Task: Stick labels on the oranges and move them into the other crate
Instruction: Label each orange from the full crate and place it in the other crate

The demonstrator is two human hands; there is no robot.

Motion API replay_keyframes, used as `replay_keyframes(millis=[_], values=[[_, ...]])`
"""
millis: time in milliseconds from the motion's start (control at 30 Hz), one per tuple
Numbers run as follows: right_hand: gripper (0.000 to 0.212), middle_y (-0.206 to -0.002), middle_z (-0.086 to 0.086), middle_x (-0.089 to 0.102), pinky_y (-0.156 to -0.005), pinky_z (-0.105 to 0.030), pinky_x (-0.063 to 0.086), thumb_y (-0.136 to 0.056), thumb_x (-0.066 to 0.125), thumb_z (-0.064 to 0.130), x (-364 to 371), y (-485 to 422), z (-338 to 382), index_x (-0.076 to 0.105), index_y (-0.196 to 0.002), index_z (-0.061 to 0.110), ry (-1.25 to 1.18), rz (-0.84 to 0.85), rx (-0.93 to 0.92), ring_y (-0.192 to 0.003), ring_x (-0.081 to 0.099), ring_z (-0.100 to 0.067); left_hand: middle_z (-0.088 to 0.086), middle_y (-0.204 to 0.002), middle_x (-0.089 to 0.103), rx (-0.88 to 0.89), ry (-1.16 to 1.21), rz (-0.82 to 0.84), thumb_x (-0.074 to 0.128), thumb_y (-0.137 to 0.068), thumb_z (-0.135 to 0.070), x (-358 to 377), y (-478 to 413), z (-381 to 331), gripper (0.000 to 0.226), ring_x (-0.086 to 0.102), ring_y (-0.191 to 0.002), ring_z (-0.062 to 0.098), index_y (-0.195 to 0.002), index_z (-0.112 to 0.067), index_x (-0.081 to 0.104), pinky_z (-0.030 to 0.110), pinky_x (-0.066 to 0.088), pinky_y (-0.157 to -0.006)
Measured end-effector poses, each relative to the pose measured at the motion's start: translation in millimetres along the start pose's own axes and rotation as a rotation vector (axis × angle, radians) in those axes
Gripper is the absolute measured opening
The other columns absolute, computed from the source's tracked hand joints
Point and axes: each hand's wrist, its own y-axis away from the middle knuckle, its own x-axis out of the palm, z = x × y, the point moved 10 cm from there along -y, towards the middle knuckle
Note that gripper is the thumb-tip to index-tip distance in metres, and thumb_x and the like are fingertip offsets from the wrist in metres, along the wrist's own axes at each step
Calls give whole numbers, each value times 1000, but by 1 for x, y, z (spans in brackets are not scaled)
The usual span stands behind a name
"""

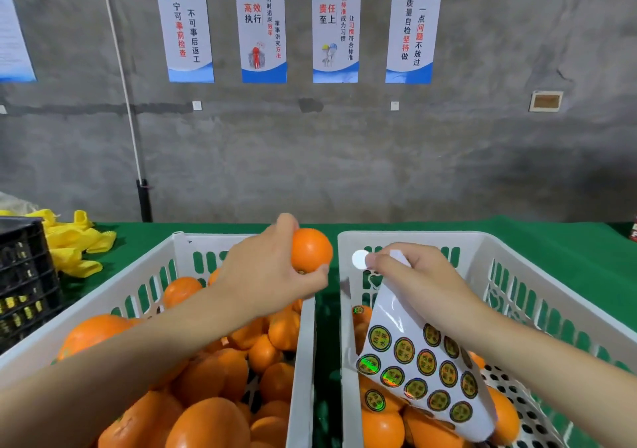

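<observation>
The left hand grips an orange over the full crate's far right corner, while the right hand pinches a peeled label above its sheet, and the label may crease if pressed crooked.

Place: fruit packing room, warehouse-like | Wall: bare grey concrete wall with four blue-and-white workplace slogan posters | Bench: green cloth under two white slatted crates, one heaped with oranges | Side: black crate, pile of yellow netting | Supplies: sheet of round labels
</observation>
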Motion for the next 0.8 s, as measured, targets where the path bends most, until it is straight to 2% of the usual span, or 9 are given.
replay_keyframes(millis=[33,100,167,233,333,433,600,700,800], values=[[43,-54,6,42,-50,-18,35,-93,58,40,-4,0,3,58,-73,2,27,-43,-30,-49,41,-9,-18,-76,48,42,10,-2,42,-65,-81,-1,2,-11,57,47,-62,6,-100,-39,27,23,28,-49],[33,-61,9,58,-58,-28,44,-91,55,44,-13,2,12,68,-79,17,136,-126,-107,-57,51,-7,-17,-87,53,110,14,-1,40,-65,-83,-2,6,-27,59,49,-68,6,-105,-41,30,22,31,-52],[25,-51,15,53,-51,-30,37,-87,50,52,-20,7,24,67,-83,34,277,-197,-179,-50,47,-7,-16,-101,58,141,4,-13,39,-65,-83,-3,9,-35,67,51,-78,8,-114,-38,38,27,40,-62],[21,-45,13,46,-45,-28,28,-85,50,55,-22,11,35,64,-86,39,373,-228,-239,-43,42,-8,-16,-110,59,135,2,1,39,-66,-83,-2,11,-37,72,50,-84,6,-122,-36,41,28,41,-68],[17,-41,8,45,-45,-25,29,-87,56,49,-23,16,47,67,-94,38,455,-251,-310,-47,48,-5,-18,-105,55,126,11,45,41,-68,-82,3,15,-38,71,48,-84,5,-122,-36,41,25,36,-68],[16,-53,10,56,-51,-24,37,-90,59,45,-20,18,51,69,-97,34,528,-242,-326,-42,44,-4,-22,-101,46,145,6,90,42,-68,-82,13,19,-41,68,49,-85,6,-121,-40,36,23,34,-66],[16,-46,16,40,-50,-20,30,-91,62,42,-21,19,53,70,-100,32,548,-246,-334,-41,39,-1,-23,-107,44,175,30,91,46,-69,-82,16,20,-44,73,47,-89,5,-127,-40,33,23,37,-71],[16,-46,16,39,-50,-19,30,-91,61,43,-19,20,54,71,-98,31,565,-237,-355,-42,38,-1,-22,-110,47,201,52,144,51,-70,-82,22,21,-45,74,49,-92,5,-129,-41,33,23,39,-73],[17,-45,15,42,-49,-18,28,-90,61,44,-17,21,56,71,-93,31,558,-217,-382,-42,39,-2,-24,-106,42,217,56,158,51,-70,-82,24,22,-46,73,50,-92,6,-128,-42,32,22,39,-73]])
